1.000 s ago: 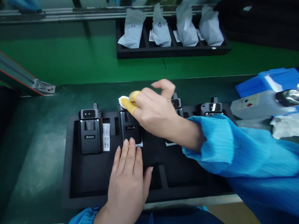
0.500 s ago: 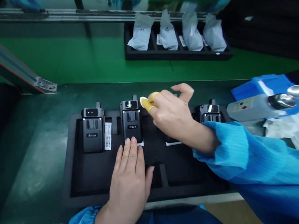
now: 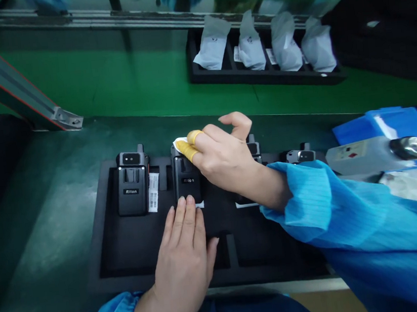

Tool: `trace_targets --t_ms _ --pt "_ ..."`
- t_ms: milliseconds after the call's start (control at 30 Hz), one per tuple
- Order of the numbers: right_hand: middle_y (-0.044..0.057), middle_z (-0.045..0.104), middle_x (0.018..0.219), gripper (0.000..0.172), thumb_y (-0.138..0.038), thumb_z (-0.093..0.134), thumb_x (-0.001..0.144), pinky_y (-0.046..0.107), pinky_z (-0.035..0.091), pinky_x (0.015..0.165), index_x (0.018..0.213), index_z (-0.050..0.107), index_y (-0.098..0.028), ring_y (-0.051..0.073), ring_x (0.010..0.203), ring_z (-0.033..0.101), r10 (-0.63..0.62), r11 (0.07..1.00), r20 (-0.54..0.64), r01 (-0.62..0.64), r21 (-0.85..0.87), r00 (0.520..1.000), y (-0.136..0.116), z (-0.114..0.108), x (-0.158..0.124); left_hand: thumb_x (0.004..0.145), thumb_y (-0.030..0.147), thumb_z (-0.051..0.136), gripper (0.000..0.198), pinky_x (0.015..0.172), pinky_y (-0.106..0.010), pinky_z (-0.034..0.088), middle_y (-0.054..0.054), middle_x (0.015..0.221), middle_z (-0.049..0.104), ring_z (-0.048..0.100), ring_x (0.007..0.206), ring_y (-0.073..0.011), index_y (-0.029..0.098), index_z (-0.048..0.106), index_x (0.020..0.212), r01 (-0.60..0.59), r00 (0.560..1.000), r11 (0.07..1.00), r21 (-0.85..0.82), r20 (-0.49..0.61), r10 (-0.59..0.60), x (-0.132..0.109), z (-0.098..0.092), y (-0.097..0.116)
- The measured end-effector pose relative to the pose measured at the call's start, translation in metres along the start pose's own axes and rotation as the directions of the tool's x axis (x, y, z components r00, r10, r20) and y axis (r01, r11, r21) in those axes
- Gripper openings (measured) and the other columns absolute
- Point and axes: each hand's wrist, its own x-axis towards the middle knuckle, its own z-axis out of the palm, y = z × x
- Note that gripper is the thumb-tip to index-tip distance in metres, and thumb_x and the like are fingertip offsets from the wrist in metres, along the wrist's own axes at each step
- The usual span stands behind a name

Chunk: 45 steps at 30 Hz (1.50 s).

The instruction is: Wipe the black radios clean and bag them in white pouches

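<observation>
A black two-way radio marked "Riton" lies in a black foam tray. Against its lower edge rest the fingertips of my left hand, which lies flat with the fingers stretched out. My right hand wears yellow finger covers and presses a small white wipe onto the radio's top, partly hiding it. To the left sits another radio, with a white barcode label beside it. Two more radios, a middle one and a right one, are mostly hidden by my right hand and sleeve.
A clear bottle with a metal top stands at the right, before a blue box. Further back, a second black tray holds several white bags. A metal post rises at the left.
My right hand has moved left, bringing the wipe from beside the radio onto its top. My left hand stays at the radio's lower edge. The view has shifted slightly.
</observation>
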Motion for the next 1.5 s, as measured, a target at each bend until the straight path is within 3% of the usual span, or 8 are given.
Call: trace_targets --t_ms 200,367,567,700,833,1000,1200,1500 --pt "-0.001 0.055 0.073 0.035 -0.007 0.039 0.089 0.041 0.017 0.09 0.064 0.061 -0.018 0.012 0.075 0.043 0.097 0.994 0.099 -0.101 0.034 0.99 0.007 -0.006 -0.009 0.09 0.024 0.045 0.039 0.099 -0.047 0.048 -0.022 0.13 0.057 0.052 0.124 -0.0329 0.0 0.057 0.118 0.0 1.0 1.0 -0.012 0.007 0.0 0.0 0.0 0.0" --pt "0.0 0.053 0.071 0.033 -0.009 0.041 0.089 0.043 0.019 0.091 0.064 0.06 -0.017 0.013 0.077 0.043 0.196 0.979 0.066 -0.198 0.037 0.978 0.003 -0.008 -0.008 0.09 0.024 0.045 0.039 0.101 -0.048 0.046 -0.022 0.131 0.056 0.05 0.125 -0.0324 0.0 0.056 0.119 0.003 1.0 1.0 -0.026 0.008 -0.003 -0.001 0.0 0.001" --pt "0.001 0.062 0.082 0.029 -0.008 0.043 0.088 0.042 0.019 0.089 0.073 0.065 -0.019 0.014 0.079 0.044 0.081 0.996 0.062 -0.083 0.039 0.995 -0.013 -0.006 -0.002 0.09 0.023 0.045 0.037 0.096 -0.048 0.05 -0.023 0.128 0.058 0.053 0.122 -0.0332 0.0 0.057 0.117 -0.02 1.0 1.0 0.012 -0.002 0.02 0.001 -0.001 0.0" --pt "0.001 0.06 0.075 0.031 -0.007 0.042 0.087 0.041 0.018 0.087 0.07 0.064 -0.019 0.014 0.077 0.043 0.105 0.994 0.079 -0.103 -0.033 0.991 -0.005 -0.006 -0.018 0.09 0.023 0.046 0.036 0.094 -0.048 0.052 -0.023 0.126 0.06 0.056 0.119 -0.034 -0.001 0.058 0.115 -0.04 0.999 0.999 0.007 -0.026 0.041 0.002 -0.001 -0.001" --pt "0.001 0.055 0.066 0.036 -0.006 0.039 0.087 0.039 0.02 0.084 0.061 0.061 -0.017 0.013 0.07 0.042 0.151 0.984 0.016 -0.149 -0.103 0.988 0.008 -0.01 -0.036 0.09 0.023 0.047 0.037 0.095 -0.048 0.051 -0.023 0.127 0.059 0.055 0.12 -0.0344 -0.001 0.058 0.115 -0.022 1.0 1.0 -0.016 -0.023 0.021 0.002 -0.001 -0.001" --pt "0.001 0.058 0.073 0.034 -0.01 0.039 0.089 0.038 0.021 0.084 0.07 0.065 -0.018 0.013 0.071 0.042 0.177 0.984 -0.003 -0.177 -0.032 0.984 0.0 -0.024 -0.045 0.089 0.023 0.049 0.038 0.101 -0.05 0.046 -0.023 0.13 0.057 0.05 0.125 -0.0346 -0.001 0.056 0.118 0.008 1.0 0.999 -0.049 -0.023 -0.009 0.0 -0.002 0.0" --pt "-0.001 0.06 0.074 0.025 -0.01 0.047 0.088 0.037 0.019 0.086 0.083 0.069 -0.021 0.014 0.077 0.042 -0.01 0.982 -0.036 0.016 0.189 0.999 -0.032 -0.027 -0.041 0.089 0.023 0.049 0.039 0.103 -0.053 0.042 -0.024 0.127 0.058 0.05 0.126 -0.0343 0.0 0.054 0.121 0.015 0.999 0.997 -0.077 -0.029 -0.017 -0.002 0.001 0.0" --pt "0.001 0.059 0.074 0.03 -0.007 0.044 0.087 0.038 0.018 0.085 0.075 0.068 -0.019 0.015 0.075 0.042 0.015 0.994 0.057 -0.021 0.108 0.998 -0.027 -0.034 -0.056 0.089 0.023 0.049 0.044 0.107 -0.054 0.037 -0.025 0.135 0.051 0.044 0.13 -0.0344 0.003 0.05 0.127 0.023 1.0 0.995 -0.1 0.002 -0.023 -0.003 0.001 0.0"
